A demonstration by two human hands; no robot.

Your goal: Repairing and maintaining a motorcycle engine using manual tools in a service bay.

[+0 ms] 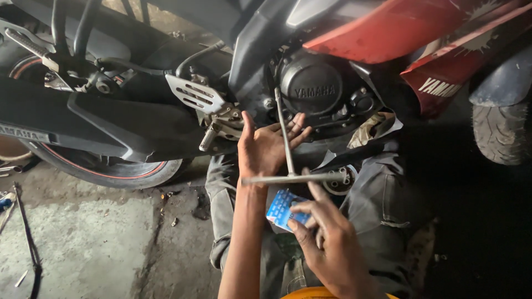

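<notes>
L hand (265, 149) grip open, palm against T-wrench (288, 166) shaft, engine cover (313, 88) just beyond. R hand (327, 243) grip clenched on blue-white packet (281, 209), forefinger on crossbar above.

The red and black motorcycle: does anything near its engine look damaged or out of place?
Yes. Below the round black engine cover, a crumpled beige rag is stuffed beside a loose black panel with a torn-looking edge. The left hand steadies a metal T-handle wrench there; the right hand holds a small blue packet.
</notes>
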